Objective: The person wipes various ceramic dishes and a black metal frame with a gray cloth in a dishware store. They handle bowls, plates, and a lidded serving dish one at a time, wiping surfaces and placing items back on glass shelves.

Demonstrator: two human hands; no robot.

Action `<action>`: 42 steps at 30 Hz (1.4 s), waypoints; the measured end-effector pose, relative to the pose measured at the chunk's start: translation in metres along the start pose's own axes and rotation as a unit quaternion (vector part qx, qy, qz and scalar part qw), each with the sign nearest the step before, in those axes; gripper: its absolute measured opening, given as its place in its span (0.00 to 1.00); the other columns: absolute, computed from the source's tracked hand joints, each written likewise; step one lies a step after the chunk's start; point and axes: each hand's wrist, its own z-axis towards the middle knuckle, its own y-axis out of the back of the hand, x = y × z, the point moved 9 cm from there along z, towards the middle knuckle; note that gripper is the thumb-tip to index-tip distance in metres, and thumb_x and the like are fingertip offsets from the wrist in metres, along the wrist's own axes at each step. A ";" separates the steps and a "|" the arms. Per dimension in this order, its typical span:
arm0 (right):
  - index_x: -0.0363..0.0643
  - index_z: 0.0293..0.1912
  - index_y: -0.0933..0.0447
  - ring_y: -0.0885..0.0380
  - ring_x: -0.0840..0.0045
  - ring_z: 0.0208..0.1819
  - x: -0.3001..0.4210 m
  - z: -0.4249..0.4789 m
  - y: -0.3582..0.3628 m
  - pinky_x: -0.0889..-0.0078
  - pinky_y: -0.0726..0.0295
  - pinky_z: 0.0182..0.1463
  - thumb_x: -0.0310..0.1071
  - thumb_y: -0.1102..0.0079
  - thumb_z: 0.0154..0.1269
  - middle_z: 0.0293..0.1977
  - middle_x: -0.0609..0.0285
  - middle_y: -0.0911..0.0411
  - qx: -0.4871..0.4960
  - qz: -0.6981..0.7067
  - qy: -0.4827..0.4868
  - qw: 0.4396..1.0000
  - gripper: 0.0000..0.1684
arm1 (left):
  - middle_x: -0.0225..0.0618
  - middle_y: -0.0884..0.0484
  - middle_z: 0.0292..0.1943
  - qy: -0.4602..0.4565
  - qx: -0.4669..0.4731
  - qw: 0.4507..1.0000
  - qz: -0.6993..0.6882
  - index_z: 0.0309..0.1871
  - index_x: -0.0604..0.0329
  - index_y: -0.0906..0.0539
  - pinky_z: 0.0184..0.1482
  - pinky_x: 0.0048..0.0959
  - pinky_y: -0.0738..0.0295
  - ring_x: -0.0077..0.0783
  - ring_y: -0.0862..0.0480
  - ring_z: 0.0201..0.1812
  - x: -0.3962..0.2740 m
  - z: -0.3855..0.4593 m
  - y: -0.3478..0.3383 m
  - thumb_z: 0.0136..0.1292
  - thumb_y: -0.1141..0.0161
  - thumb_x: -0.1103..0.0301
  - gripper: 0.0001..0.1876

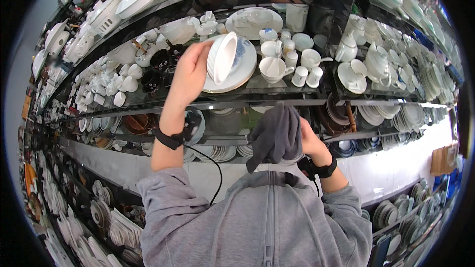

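Note:
My left hand (191, 70) grips a white ribbed bowl (222, 57), tilted on its side so its rim faces right. Behind the bowl, a stack of white plates (246, 65) with a blue pattern on the top one lies on the dark glass shelf (163, 100). In my right hand (310, 137) is a bunched dark grey cloth (276, 135), held below the shelf's front edge. The cloth hides most of the fingers of that hand.
Right of the plates stand white cups (272, 70) and small shakers (314, 77). White teapots (376, 63) fill the right section. Small white pieces (118, 81) and dark patterned cups (159, 59) crowd the left. A lower shelf holds brown pots (337, 113) and stacked plates (374, 115).

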 end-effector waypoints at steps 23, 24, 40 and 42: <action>0.36 0.50 0.27 0.27 0.55 0.46 0.023 -0.005 -0.023 0.61 0.23 0.48 0.32 0.37 0.48 0.50 0.48 0.31 -0.057 -0.413 -0.008 0.909 0.27 | 0.34 0.19 0.48 0.233 0.066 0.920 -0.307 0.58 0.68 0.27 0.53 0.22 0.29 0.22 0.22 0.48 0.086 -0.127 -0.112 0.74 0.57 0.68 0.17; 0.37 0.49 0.27 0.27 0.56 0.45 0.013 -0.004 -0.024 0.61 0.23 0.46 0.31 0.37 0.47 0.46 0.50 0.29 -0.053 -0.454 -0.014 0.889 0.26 | 0.35 0.20 0.50 0.228 0.074 0.914 -0.328 0.59 0.67 0.27 0.55 0.22 0.30 0.23 0.23 0.50 0.075 -0.126 -0.117 0.74 0.58 0.69 0.16; 0.40 0.39 0.27 0.22 0.61 0.34 0.018 0.018 -0.031 0.61 0.21 0.33 0.26 0.45 0.50 0.32 0.54 0.26 -0.143 -0.494 0.015 0.858 0.12 | 0.35 0.23 0.52 0.148 0.041 0.939 -0.307 0.57 0.66 0.26 0.58 0.24 0.32 0.26 0.24 0.53 0.066 -0.136 -0.132 0.73 0.59 0.73 0.15; 0.42 0.42 0.28 0.23 0.58 0.36 0.027 0.019 -0.036 0.60 0.21 0.36 0.24 0.47 0.52 0.35 0.54 0.27 -0.135 -0.415 0.038 0.899 0.15 | 0.36 0.22 0.53 0.175 0.019 0.924 -0.338 0.57 0.65 0.26 0.58 0.25 0.31 0.26 0.23 0.53 0.065 -0.137 -0.129 0.73 0.59 0.72 0.15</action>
